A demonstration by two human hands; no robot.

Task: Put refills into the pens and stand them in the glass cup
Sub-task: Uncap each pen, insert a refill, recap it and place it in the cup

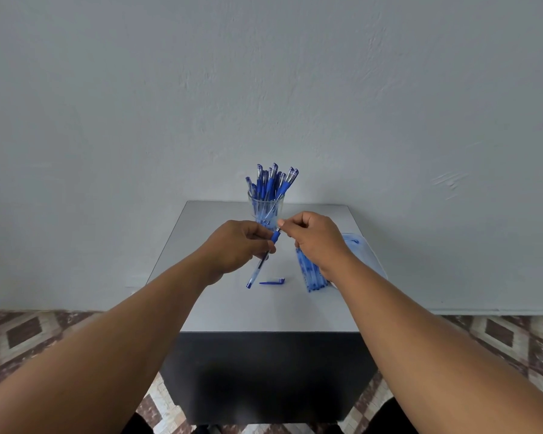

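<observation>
Blue pens (271, 183); grey table (220, 296); brown-cream diamond-patterned floor (29, 333).

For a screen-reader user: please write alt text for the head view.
Two hands work on a blue pen above a grey table: the left hand grips its barrel, the right hand pinches its tip. Behind stands a glass cup of pens; a blue cap lies on the table.

Small grey-topped table (232, 308) with dark sides. At twelve o'clock, glass cup (265, 211) packed with blue pens (271, 183). Near centre, blue cap (272, 281); at three o'clock, refills (311, 277) beside a clear bag (359, 245).
</observation>
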